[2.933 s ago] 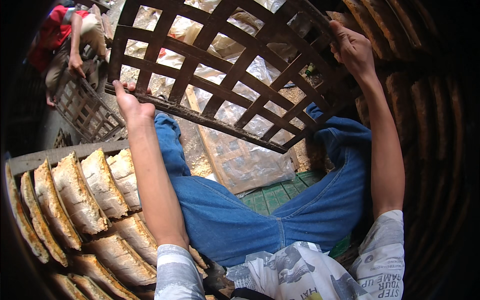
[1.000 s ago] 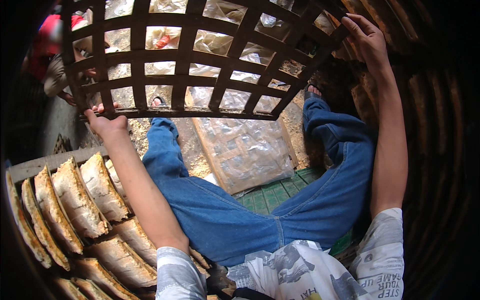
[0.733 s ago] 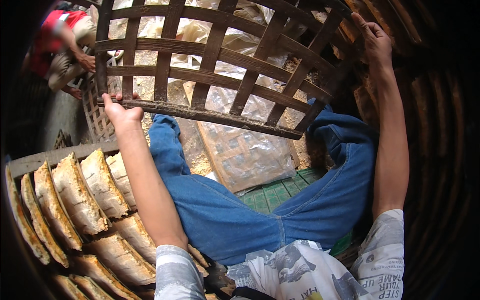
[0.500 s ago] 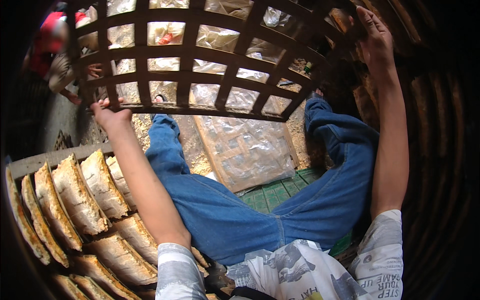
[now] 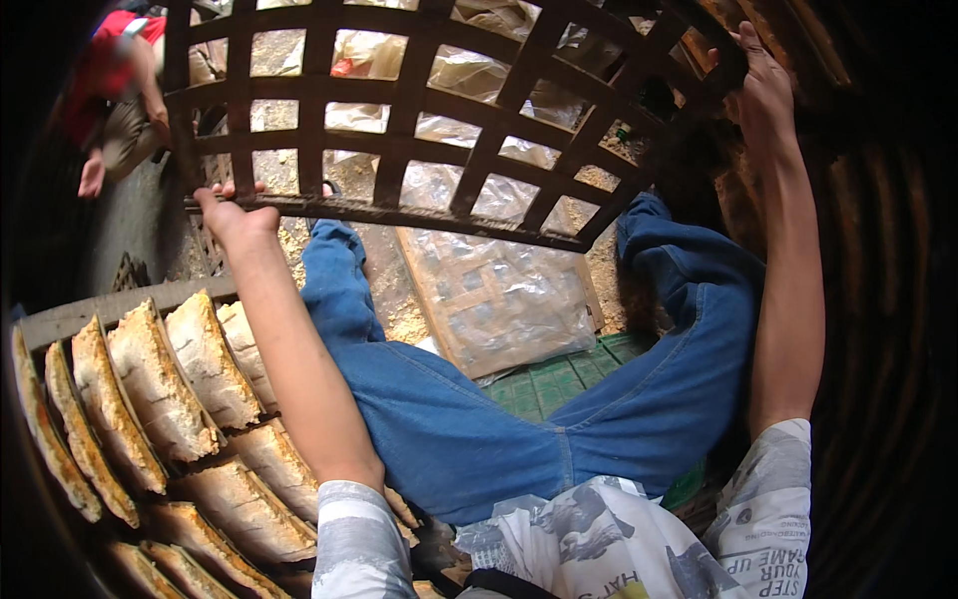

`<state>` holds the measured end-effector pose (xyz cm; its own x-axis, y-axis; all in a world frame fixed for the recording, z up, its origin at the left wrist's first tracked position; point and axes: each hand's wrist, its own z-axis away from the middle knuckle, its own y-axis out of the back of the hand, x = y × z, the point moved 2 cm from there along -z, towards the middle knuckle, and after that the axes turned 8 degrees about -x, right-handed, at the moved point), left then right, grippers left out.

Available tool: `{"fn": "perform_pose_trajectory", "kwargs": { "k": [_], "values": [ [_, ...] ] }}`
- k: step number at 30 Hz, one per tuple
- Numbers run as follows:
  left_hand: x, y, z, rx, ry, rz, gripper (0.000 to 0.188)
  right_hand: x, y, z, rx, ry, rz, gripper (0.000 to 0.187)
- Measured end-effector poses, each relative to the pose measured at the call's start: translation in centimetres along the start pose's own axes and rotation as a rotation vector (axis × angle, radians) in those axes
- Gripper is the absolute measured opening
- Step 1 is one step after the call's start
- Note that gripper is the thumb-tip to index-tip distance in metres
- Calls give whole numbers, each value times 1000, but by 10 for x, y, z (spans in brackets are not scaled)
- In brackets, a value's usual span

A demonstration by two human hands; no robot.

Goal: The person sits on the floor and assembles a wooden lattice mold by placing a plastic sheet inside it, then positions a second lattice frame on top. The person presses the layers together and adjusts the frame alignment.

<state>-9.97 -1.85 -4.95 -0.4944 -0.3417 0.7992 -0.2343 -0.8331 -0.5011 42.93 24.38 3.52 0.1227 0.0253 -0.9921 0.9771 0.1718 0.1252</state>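
the head view looks out from the left one of two wide fisheye cameras worn side by side on the person's head. it faces steeply down and forward, over the shirt (image 5: 589, 529) at the lower edge and the jeans (image 5: 469, 429) behind it, to the floor (image 5: 394, 285) past the knees. the left forearm (image 5: 304, 349) and right forearm (image 5: 791, 280) enter from below on their own sides, unmirrored. shirt and lap lie near the lens. the slatted panel (image 5: 404, 95) crosses the upper part and is cut by the top edge; the co-worker (image 5: 105, 75), upper left, is farther off. straight edges bend toward the rim.
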Motion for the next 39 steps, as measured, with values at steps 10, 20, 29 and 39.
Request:
{"fn": "perform_pose_trajectory", "kwargs": {
  "k": [10,20,29,39],
  "values": [
    [-6,-3,0,-53,38,109,36,0,7,-6,-139,185,-148,31],
    [-16,-35,25,-460,48,-28,17,7,17,-9,116,-44,-320,17],
    [-14,-52,58,-676,17,-511,50,7,22,-8,304,-15,-385,19],
    [-27,-61,71,-665,-7,-632,51,7,24,-8,326,16,-399,18]
  ]
}}
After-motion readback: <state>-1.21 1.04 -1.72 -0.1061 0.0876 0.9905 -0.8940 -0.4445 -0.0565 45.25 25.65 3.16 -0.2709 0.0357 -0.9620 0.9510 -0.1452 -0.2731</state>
